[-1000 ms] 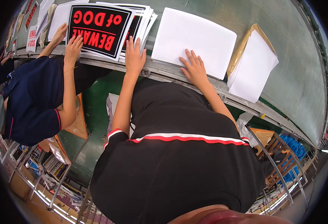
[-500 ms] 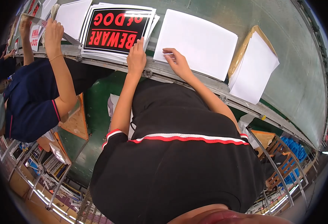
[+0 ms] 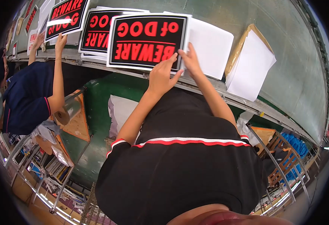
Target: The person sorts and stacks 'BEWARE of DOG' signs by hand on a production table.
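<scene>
The black-and-red sign (image 3: 143, 37) was spread with its long axis crosswise between the printed stack (image 3: 93, 32) and the white sheets (image 3: 213, 47), mostly leftward of both hands. Its lower right corner was covered by the nearer left hand (image 3: 162, 77) — thumb spread, palm low, forearm slanted inward — while its right edge was met by the right hand (image 3: 191, 63), whose grip could not be told.

Bright indoor light — fisheye-bowed edges, black corners, glare on one sign (image 3: 66, 19)
</scene>
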### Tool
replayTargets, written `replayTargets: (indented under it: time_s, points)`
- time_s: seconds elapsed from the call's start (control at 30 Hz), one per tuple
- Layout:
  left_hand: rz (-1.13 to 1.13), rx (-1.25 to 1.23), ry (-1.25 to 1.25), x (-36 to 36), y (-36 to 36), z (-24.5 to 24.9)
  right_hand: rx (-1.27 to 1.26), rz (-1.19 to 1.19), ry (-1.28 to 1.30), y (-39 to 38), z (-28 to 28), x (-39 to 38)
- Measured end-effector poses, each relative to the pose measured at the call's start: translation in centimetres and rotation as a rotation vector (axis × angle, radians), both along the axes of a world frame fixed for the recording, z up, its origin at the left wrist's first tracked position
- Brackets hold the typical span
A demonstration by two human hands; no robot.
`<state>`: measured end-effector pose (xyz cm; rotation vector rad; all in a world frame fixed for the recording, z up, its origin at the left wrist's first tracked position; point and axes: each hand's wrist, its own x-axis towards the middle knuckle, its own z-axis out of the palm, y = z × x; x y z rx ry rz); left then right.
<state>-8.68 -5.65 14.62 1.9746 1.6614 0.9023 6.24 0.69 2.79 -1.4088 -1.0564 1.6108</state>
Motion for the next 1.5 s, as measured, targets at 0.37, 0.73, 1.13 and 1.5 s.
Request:
replayTargets:
  time_s: [0.37,0.73,1.13,1.5]
  points:
    - [0.291,-0.125,-0.104,-3.0,4.4,-7.2,-0.001,-0.174,0.085,-2.5,1.3,22.5]
    - [0.237,-0.295,-0.078,-2.8,6.3,-13.2,0.086,-0.168,-0.096,-1.3,-0.7,20.6]
    - [0.225,-0.266,0.008,-1.8,6.1,-12.4,0.279,-0.217,-0.758,-0.8,-0.4,20.1]
    - [0.223,-0.094,0.213,-2.6,5.9,-9.3,0.493,-0.436,-1.198,0.4,-1.5,25.4]
